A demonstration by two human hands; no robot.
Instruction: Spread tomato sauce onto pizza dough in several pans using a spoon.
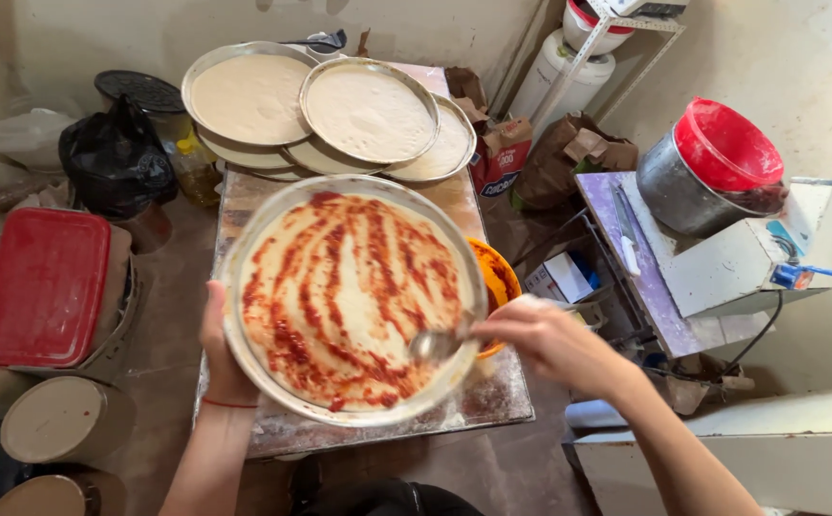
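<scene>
My left hand (220, 349) grips the left rim of a round metal pan (244, 250) and holds it tilted above a small floured table (497, 397). The pan carries a flat pizza base (349, 287) streaked with red sauce. My right hand (554, 339) holds a metal spoon (435, 344), whose bowl rests on the base's lower right part. An orange bowl of sauce (492, 272) sits just behind the pan's right edge, partly hidden.
Several pans of plain dough (368, 110) are stacked at the table's far end. A red-lidded box (43, 287) and round containers (57, 420) stand at the left. A metal pot with a red lid (712, 167) and a knife (626, 234) lie on the right stand.
</scene>
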